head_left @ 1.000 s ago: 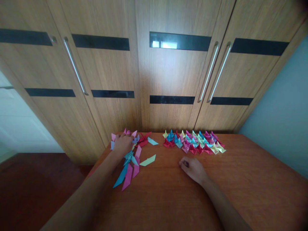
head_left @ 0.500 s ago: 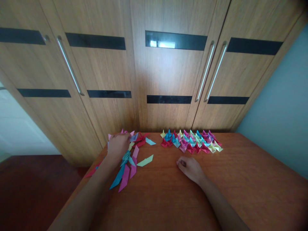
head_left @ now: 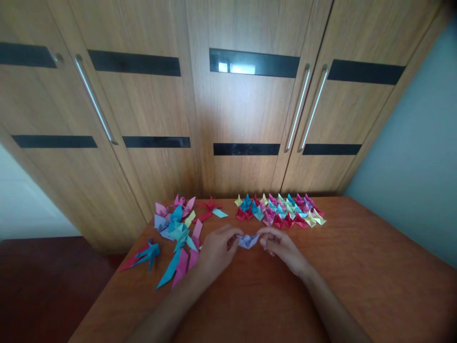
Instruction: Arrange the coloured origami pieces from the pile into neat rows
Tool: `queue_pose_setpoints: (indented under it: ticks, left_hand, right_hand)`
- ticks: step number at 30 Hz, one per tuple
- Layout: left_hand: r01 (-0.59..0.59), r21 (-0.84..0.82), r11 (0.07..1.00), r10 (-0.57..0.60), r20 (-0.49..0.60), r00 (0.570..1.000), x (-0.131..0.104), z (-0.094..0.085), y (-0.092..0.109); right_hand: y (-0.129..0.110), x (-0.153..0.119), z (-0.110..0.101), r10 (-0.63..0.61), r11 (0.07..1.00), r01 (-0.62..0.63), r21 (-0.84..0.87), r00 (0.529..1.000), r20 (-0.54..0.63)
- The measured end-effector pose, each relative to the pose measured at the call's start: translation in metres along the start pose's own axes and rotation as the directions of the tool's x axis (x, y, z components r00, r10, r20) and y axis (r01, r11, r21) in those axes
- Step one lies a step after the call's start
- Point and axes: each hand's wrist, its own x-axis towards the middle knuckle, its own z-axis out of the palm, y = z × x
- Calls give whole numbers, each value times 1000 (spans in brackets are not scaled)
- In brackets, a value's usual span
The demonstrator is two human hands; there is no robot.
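Note:
A small lavender origami piece [head_left: 247, 241] is held just above the table between my hands. My left hand [head_left: 219, 250] pinches its left tip between thumb and fingers. At its right tip, the closed fingers of my right hand [head_left: 280, 247] grip the paper. To the left lies a loose heap of folded paper pieces, with a teal origami piece [head_left: 179, 232], a pink folded strip [head_left: 181, 267] and a pink origami piece [head_left: 183, 205] among them. Behind my hands, small folded origami pieces [head_left: 280, 209] stand in close rows, in several colours.
The brown wooden table [head_left: 250, 305] reaches back to a wooden wardrobe [head_left: 246, 109] with metal handles. A blue origami piece [head_left: 152, 252] lies on a red one near the table's left edge. A pale blue strip [head_left: 219, 213] rests between heap and rows.
My left hand has moved from the heap to the table's middle, bringing the lavender origami piece. My right hand has lifted slightly and taken its other tip. The view has shifted a little.

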Motion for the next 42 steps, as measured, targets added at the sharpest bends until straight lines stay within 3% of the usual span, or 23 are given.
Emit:
queue_pose_setpoints:
  ticks: [5,10,16,20,22,24,27,30,34,42]
  left_hand:
    - [72,-123,990,-71,12,997,-9,26,-5]
    - [219,-316,923,-198,99,975,-19,41,-15]
    - [302,-500,812,-213,229,950,-21,42,-22]
    - [282,-547,788,-177,238,955,-21,41,-23]
    - [256,-512,820,-163,219,962,-21,41,-23]
    - [225,-442,868,-155,190,969,-21,42,-23]
    - [163,-322,933,-127,130,983,-17,45,-22]
    - [77,-181,980,-60,98,993,-8,50,-21]
    - [-10,19,1000,8,72,997,12,60,-18]
    - [74,206,976,-82,30,996,50,85,-10]
  right_hand:
    - [19,8,2,7,995,-1,-100,998,68]
    - [22,7,0,-4,986,20,-164,996,93]
    - [17,6,-4,48,993,-32,-115,989,138]
    - [17,6,-6,74,994,-61,-88,986,149]
    - [20,7,-10,67,991,-55,-123,992,103]
    - [25,9,-15,20,967,-24,-252,1000,-18]
    - [31,11,-20,-84,833,-20,-553,983,-162]
    - [33,12,-20,-85,698,-58,-714,983,-163]
    - [27,10,-18,-82,616,-98,-782,979,-188]
    - [22,9,-18,-10,530,-164,-832,980,-200]
